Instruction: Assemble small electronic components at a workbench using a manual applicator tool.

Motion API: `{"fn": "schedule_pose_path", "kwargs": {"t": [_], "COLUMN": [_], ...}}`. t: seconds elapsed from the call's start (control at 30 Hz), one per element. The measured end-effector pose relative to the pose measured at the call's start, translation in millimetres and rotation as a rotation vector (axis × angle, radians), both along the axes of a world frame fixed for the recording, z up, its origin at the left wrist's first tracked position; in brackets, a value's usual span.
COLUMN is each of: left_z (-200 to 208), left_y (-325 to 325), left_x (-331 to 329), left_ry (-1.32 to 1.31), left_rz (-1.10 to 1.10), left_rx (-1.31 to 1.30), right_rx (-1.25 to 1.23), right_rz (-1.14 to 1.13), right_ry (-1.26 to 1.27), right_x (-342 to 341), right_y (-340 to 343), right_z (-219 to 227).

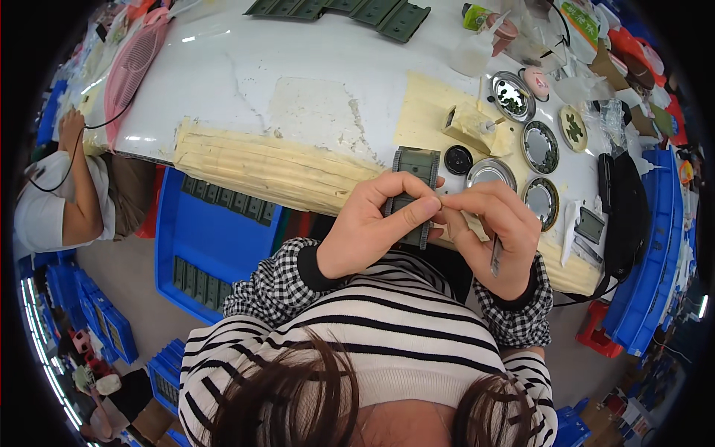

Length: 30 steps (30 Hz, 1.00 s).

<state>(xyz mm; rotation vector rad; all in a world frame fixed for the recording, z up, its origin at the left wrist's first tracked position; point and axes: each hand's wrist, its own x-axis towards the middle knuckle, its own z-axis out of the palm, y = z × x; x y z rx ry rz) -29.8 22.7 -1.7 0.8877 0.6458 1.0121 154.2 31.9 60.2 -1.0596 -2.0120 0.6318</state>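
At the table's front edge, a dark green plastic part [417, 165] with toothed side edges runs under my fingers; its middle is hidden by them. My left hand [372, 223] is closed around the part, thumb and forefinger bent over it. Fingertips of my right hand [500, 227] are pinched together and meet the left thumb above the part. Whether a tiny piece sits between those fingertips is too small to tell. A slim metal tool, like tweezers [496, 257], lies in the right palm and points down toward me.
Round metal dishes [540, 147] with small dark pieces stand at the right, beside a black round lid [458, 159] and a tape-wrapped block [471, 128]. More green parts [380, 16] lie at the far edge. A blue crate [173, 246] is left below; another person [63, 197] sits beyond.
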Motion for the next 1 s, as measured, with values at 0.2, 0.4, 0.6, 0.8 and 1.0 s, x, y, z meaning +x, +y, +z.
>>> {"fn": "schedule_pose_path", "kwargs": {"t": [0.2, 0.4, 0.6, 0.8, 1.0], "left_z": [4.1, 4.6, 5.3, 2.1, 15.5], "left_y": [-4.6, -6.5, -4.7, -5.3, -5.7], "left_x": [0.5, 1.1, 0.4, 1.4, 0.1], "left_ry": [0.006, 0.168, 0.437, 0.446, 0.565], "left_rz": [0.035, 0.104, 0.153, 0.169, 0.159], "left_rx": [0.082, 0.257, 0.488, 0.543, 0.578], "right_rx": [0.039, 0.272, 0.291, 0.327, 0.376], "right_rz": [-0.079, -0.111, -0.087, -0.091, -0.066], "right_ry": [0.011, -0.125, -0.223, -0.277, -0.313], "right_x": [4.6, 8.8, 5.8, 7.6, 9.3], "right_y": [1.9, 16.9, 18.3, 18.4, 17.9], "right_z": [2.2, -2.3, -4.1, -5.6, -8.5]}}
